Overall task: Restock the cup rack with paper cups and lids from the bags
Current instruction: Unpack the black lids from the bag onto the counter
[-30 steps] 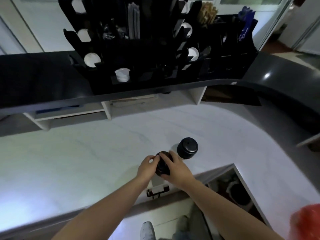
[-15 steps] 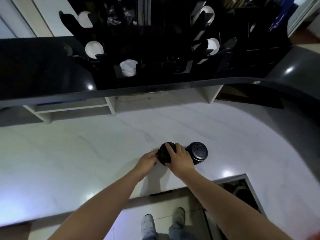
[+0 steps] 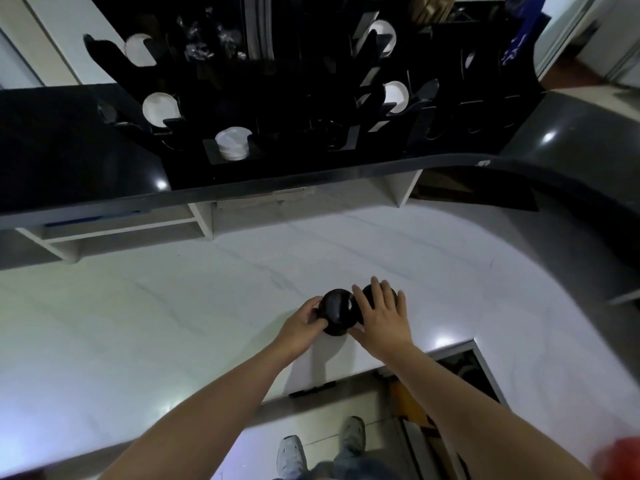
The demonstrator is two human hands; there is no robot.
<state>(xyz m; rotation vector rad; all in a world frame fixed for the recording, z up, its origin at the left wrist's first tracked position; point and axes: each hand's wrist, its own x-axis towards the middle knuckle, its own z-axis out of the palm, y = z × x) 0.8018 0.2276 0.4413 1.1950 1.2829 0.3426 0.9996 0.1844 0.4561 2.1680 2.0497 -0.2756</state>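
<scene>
Two short stacks of black lids stand side by side on the white marble counter (image 3: 173, 323). My left hand (image 3: 299, 325) grips the left lid stack (image 3: 337, 311) from its left side. My right hand (image 3: 381, 317) lies on top of the right lid stack (image 3: 364, 295) with its fingers spread, hiding most of it; its thumb touches the left stack. The black cup rack (image 3: 311, 161) stands on the raised dark counter behind, with white cups (image 3: 161, 109) in its slanted slots and a white lid pile (image 3: 232, 145) at its front.
The raised black counter (image 3: 69, 168) overhangs open white shelves (image 3: 121, 230). A gap in the marble counter (image 3: 464, 372) opens at the lower right. Something red (image 3: 623, 459) is at the bottom right corner. My shoes (image 3: 291, 455) show below.
My right hand has left the left lid stack and come down over the right stack. The two stacks now stand right next to each other.
</scene>
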